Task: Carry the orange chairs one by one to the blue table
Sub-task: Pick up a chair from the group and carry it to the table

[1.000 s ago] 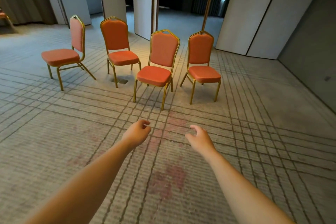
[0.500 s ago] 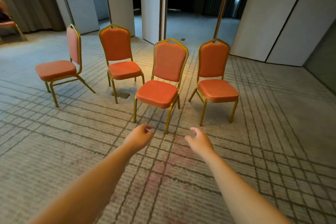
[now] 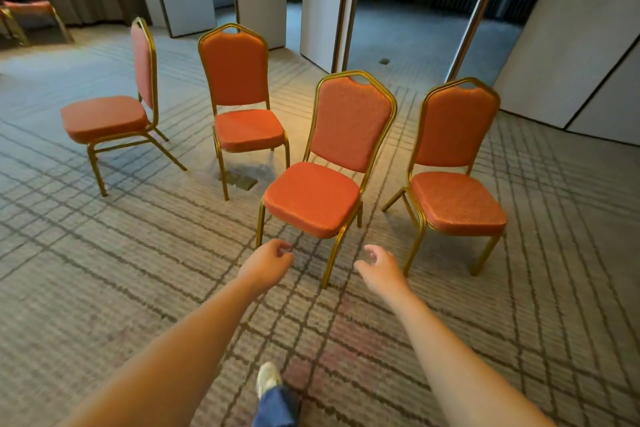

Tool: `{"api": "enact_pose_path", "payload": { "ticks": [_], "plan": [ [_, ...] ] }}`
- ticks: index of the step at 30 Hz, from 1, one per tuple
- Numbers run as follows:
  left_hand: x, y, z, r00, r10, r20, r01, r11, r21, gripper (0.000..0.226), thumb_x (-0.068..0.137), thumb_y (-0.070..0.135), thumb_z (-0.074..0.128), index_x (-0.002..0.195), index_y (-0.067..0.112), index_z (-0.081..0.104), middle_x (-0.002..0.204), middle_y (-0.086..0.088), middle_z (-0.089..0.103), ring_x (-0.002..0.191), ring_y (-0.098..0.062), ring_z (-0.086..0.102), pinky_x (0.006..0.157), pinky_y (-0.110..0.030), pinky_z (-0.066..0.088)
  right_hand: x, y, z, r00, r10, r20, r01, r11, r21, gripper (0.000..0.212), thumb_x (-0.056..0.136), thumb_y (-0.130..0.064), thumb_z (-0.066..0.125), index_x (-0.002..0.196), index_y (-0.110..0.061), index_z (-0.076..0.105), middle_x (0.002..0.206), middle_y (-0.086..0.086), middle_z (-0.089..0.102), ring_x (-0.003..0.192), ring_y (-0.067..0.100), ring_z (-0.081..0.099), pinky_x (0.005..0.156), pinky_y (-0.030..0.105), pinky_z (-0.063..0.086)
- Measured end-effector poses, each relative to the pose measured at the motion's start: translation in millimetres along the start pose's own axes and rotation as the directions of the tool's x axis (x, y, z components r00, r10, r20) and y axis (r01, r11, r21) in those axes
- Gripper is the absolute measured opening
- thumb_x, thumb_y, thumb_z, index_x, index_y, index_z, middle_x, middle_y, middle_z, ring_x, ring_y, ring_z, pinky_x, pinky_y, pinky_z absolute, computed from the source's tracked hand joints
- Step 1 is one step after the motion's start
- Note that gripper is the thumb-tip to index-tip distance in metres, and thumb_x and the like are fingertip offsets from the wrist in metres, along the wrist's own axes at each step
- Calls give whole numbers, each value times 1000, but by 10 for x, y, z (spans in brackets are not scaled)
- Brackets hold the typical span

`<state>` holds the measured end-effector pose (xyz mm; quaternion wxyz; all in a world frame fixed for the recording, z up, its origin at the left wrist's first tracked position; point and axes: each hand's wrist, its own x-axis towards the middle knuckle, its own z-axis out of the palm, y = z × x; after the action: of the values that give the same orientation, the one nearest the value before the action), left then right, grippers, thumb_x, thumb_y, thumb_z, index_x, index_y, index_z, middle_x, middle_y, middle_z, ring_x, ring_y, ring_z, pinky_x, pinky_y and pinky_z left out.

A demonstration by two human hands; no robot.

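Several orange chairs with gold frames stand on the carpet. The nearest chair point(image 3: 313, 198) faces me, just beyond my hands. Another chair point(image 3: 457, 203) stands to its right, one point(image 3: 242, 128) behind it to the left, and a sideways one point(image 3: 104, 118) at the far left. My left hand point(image 3: 266, 265) reaches out below the nearest chair's seat, fingers loosely curled, holding nothing. My right hand point(image 3: 381, 269) is stretched out beside the chair's front right leg, fingers loosely curled and empty. No blue table is in view.
White partition panels point(image 3: 561, 45) and a dark doorway lie behind the chairs. A metal floor plate point(image 3: 239, 180) sits in the carpet between the chairs. Another chair point(image 3: 27, 10) stands at the far left by curtains. My foot point(image 3: 268, 380) steps forward below.
I have walked closer to the chairs, which now look larger and nearer. Both hands stay stretched out, now near the front edge of the nearest chair.
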<state>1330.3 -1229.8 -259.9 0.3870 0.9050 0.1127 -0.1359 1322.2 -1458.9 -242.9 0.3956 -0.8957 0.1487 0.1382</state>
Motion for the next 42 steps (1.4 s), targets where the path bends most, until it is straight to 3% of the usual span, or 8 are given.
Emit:
{"api": "enact_pose_path", "payload": {
  "ticks": [4, 8, 11, 16, 23, 30, 37, 42],
  "plan": [
    [1049, 258, -186, 1000, -14, 18, 14, 1000, -21, 38, 93, 40, 44, 127, 24, 50, 91, 5, 63, 65, -15, 63, 57, -30, 52, 962, -446, -81, 1000, 6, 23, -6, 1000, 6, 55, 92, -38, 54, 144, -24, 40, 151, 1, 35, 119, 17, 50, 87, 30, 43],
    [1900, 568, -304, 999, 8, 34, -8, 1000, -11, 40, 91, 42, 46, 126, 23, 52, 89, 8, 62, 70, -16, 65, 67, -36, 56, 1765, -818, -175, 1000, -23, -16, 23, 1000, 7, 54, 92, -37, 56, 143, -22, 43, 146, 3, 40, 121, 18, 49, 90, 29, 40],
    [2249, 702, -316, 997, -21, 74, 23, 999, -23, 41, 92, 41, 46, 128, 22, 50, 94, 7, 61, 67, -17, 65, 61, -34, 54, 2130, -943, -195, 1000, -9, 0, 9, 1000, 5, 54, 92, -38, 55, 142, -24, 42, 143, 2, 40, 113, 15, 50, 86, 28, 38],
    [3002, 853, -250, 993, -56, 104, 62, 997, -53, 38, 94, 37, 47, 128, 19, 50, 96, 5, 62, 56, -13, 57, 58, -32, 52, 3058, -1087, -288, 998, -20, 60, 22, 999, -32, 56, 90, -38, 57, 143, -23, 42, 148, 3, 40, 128, 19, 47, 95, 32, 42],
    [4066, 1040, -108, 963, -270, -1, 269, 958, -98, 42, 96, 36, 45, 133, 17, 48, 104, 1, 61, 85, -16, 64, 82, -36, 55, 4594, -1398, -345, 965, -102, 240, 131, 985, -111, 54, 87, -38, 57, 138, -26, 46, 142, 3, 45, 107, 16, 53, 85, 31, 45],
    [4629, 1256, 138, 869, -488, -82, 454, 852, -260, 40, 95, 37, 48, 130, 17, 51, 109, -1, 62, 87, -17, 61, 80, -30, 50, 5721, -1764, -343, 863, -198, 465, 317, 929, -191, 50, 89, -30, 56, 137, -20, 48, 138, 5, 47, 79, 5, 51, 67, 24, 40],
    [5006, 1126, 259, 774, -626, -90, 529, 719, -451, 34, 94, 30, 51, 124, 14, 54, 101, -1, 66, 86, -18, 64, 81, -33, 52, 6244, -1950, -78, 800, -157, 579, 395, 865, -311, 49, 91, -27, 55, 138, -17, 48, 139, 9, 47, 114, 25, 54, 87, 28, 41],
    [5271, 971, 313, 724, -685, -89, 550, 650, -525, 37, 92, 31, 50, 127, 16, 55, 86, 7, 62, 77, -13, 63, 75, -31, 51, 6457, -2037, 146, 763, -135, 633, 439, 826, -353, 50, 91, -27, 56, 140, -16, 48, 139, 11, 48, 116, 27, 55, 93, 33, 44]
  ]
}}
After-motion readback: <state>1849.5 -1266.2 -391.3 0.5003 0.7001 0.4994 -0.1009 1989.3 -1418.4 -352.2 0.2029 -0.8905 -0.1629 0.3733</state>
